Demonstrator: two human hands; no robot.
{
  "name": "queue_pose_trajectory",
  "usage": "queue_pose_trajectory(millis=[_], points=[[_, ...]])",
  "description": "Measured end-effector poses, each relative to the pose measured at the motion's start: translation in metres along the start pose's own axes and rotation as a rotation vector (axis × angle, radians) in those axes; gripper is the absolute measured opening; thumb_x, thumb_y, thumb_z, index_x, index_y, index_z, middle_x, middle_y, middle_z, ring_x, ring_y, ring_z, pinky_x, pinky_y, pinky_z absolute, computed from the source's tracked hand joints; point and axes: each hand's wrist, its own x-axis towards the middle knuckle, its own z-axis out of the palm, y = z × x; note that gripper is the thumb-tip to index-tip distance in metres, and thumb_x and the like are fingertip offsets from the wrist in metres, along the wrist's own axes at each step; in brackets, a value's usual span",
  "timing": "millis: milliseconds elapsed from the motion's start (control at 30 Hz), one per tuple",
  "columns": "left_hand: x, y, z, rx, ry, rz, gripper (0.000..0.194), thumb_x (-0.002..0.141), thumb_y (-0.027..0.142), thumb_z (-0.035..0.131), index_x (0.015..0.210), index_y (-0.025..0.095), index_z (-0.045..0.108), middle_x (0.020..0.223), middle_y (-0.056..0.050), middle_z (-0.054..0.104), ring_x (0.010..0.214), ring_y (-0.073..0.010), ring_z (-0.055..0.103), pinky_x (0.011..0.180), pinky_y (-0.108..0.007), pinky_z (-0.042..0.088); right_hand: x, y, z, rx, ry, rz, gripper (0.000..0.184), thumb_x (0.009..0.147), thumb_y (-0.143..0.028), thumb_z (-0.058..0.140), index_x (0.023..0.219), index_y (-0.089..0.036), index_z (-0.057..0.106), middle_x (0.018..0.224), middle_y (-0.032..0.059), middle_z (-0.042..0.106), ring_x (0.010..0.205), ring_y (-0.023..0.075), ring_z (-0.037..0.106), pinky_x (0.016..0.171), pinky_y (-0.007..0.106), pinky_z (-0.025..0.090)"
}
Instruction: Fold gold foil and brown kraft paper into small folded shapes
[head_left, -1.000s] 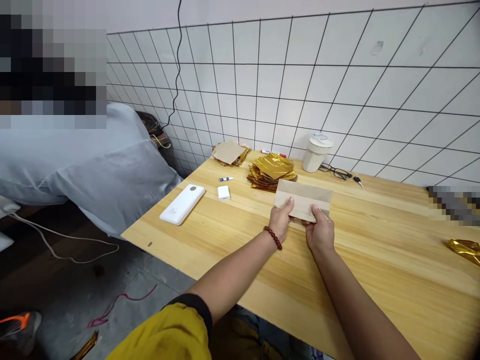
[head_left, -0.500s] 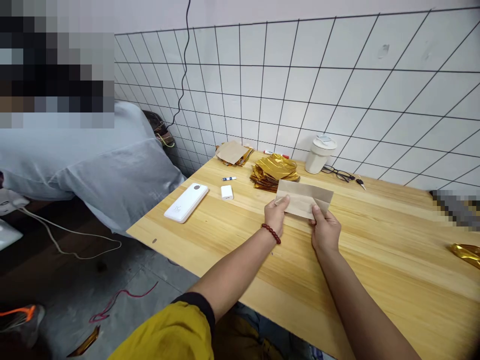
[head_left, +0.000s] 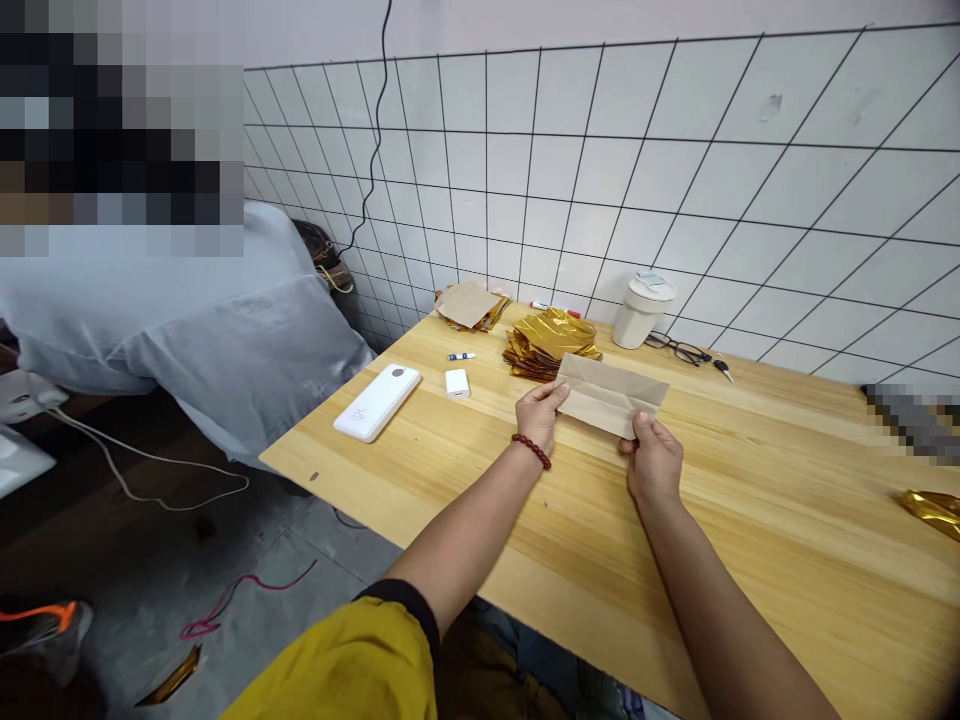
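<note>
A creased piece of brownish paper [head_left: 609,392] is held up over the wooden table [head_left: 787,500], its folds running along its length. My left hand [head_left: 541,410], with a dark red bead bracelet on the wrist, pinches the paper's left edge between thumb and fingers. At the lower right corner, my right hand [head_left: 654,452] grips it with the thumb on top. Just behind the paper lies a stack of shiny gold foil sheets [head_left: 553,340]. Farther left is a second pile, topped by a brown paper sheet [head_left: 466,305].
A white power bank [head_left: 377,402], a white charger [head_left: 457,384] and a small blue-and-white strip [head_left: 461,356] lie left. A lidded cup [head_left: 643,310], eyeglasses [head_left: 679,348] and a key [head_left: 722,369] sit near the tiled wall. Gold foil [head_left: 931,510] rests far right.
My left hand has slid outward from the paper's face to its left edge. The right hand has shifted slightly toward the lower right corner, and more of the paper's creased surface shows.
</note>
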Motion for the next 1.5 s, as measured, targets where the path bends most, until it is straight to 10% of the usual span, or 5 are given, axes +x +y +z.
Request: queue_pose_trajectory(millis=[167, 433, 667, 967, 1500], points=[[-0.002, 0.007, 0.004, -0.065, 0.028, -0.031, 0.036, 0.046, 0.023, 0.09, 0.075, 0.013, 0.071, 0.073, -0.004, 0.071, 0.078, -0.0163, 0.067, 0.085, -0.033, 0.051, 0.0, -0.002, 0.001, 0.022, 0.003, 0.011, 0.039, 0.067, -0.052, 0.078, 0.063, -0.017, 0.06, 0.05, -0.005, 0.048, 0.043, 0.0065, 0.038, 0.04, 0.021, 0.027], [-0.036, -0.004, 0.01, -0.023, -0.261, -0.193, 0.047, 0.053, 0.029, 0.09, 0.093, 0.014, 0.07, 0.098, -0.009, 0.073, 0.1, -0.0257, 0.067, 0.094, -0.043, 0.05, -0.003, -0.004, 0.003, 0.064, -0.067, 0.023, 0.036, 0.07, -0.049, 0.078, 0.064, -0.017, 0.064, 0.052, -0.0043, 0.053, 0.044, 0.0057, 0.04, 0.041, 0.02, 0.031], [-0.042, -0.013, 0.014, -0.021, -0.248, -0.138, 0.044, 0.051, 0.022, 0.089, 0.091, 0.013, 0.073, 0.102, -0.011, 0.074, 0.1, -0.0259, 0.067, 0.098, -0.043, 0.048, -0.005, -0.003, 0.008, 0.072, -0.082, -0.003, 0.038, 0.06, -0.035, 0.086, 0.093, -0.02, 0.074, 0.093, 0.0028, 0.075, 0.077, 0.0163, 0.068, 0.07, 0.029, 0.054], [-0.029, -0.006, 0.013, -0.178, -0.117, -0.172, 0.039, 0.054, 0.013, 0.084, 0.09, 0.013, 0.07, 0.099, -0.009, 0.074, 0.1, -0.0245, 0.068, 0.099, -0.042, 0.049, -0.005, -0.004, 0.01, 0.077, -0.067, 0.041, 0.04, 0.051, -0.025, 0.09, 0.088, -0.018, 0.075, 0.092, 0.0042, 0.077, 0.082, 0.0186, 0.069, 0.083, 0.035, 0.055], [-0.016, 0.001, 0.01, -0.243, -0.019, -0.279, 0.021, 0.075, 0.016, 0.072, 0.095, 0.015, 0.07, 0.11, -0.011, 0.072, 0.111, -0.0232, 0.065, 0.102, -0.04, 0.049, 0.001, -0.006, 0.003, 0.134, 0.039, 0.061, 0.04, 0.053, -0.046, 0.087, 0.068, -0.017, 0.065, 0.059, -0.0056, 0.055, 0.046, 0.0035, 0.037, 0.041, 0.017, 0.03]])
